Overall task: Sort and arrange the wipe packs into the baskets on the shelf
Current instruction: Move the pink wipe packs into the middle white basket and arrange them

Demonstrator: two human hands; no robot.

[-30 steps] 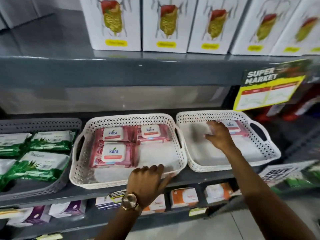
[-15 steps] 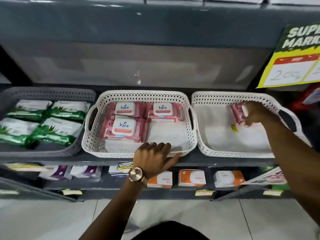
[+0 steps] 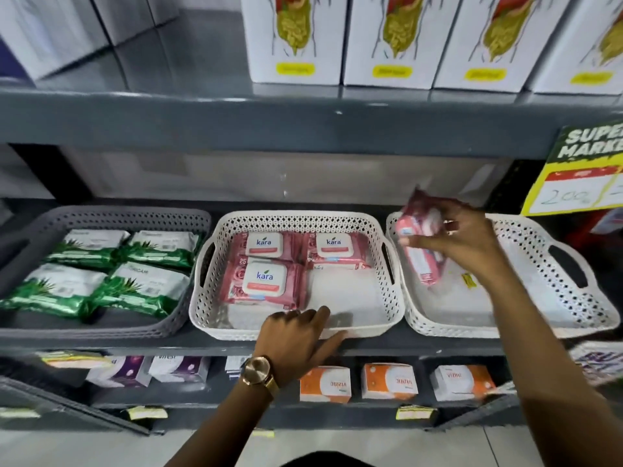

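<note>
Three baskets stand side by side on the grey shelf. The grey basket [image 3: 111, 217] on the left holds several green wipe packs [image 3: 141, 291]. The middle white basket [image 3: 296, 219] holds three pink Kara wipe packs [image 3: 264, 281], with its front right part bare. My left hand [image 3: 296, 335] rests on this basket's front rim, fingers spread. My right hand [image 3: 462, 244] grips a pink wipe pack [image 3: 418, 251], tilted on edge and lifted above the left side of the right white basket [image 3: 553, 244], which otherwise holds only a small yellow tag [image 3: 469, 281].
White boxes [image 3: 387, 38] line the shelf above. A yellow and green price sign [image 3: 580, 183] hangs at the right. The shelf below carries orange and white boxes [image 3: 389, 380] and purple packs [image 3: 182, 369]. Floor tiles show at the bottom.
My right hand has lifted the pink pack out of the right basket and carried it left toward the middle basket. My left hand stays on the middle basket's rim.
</note>
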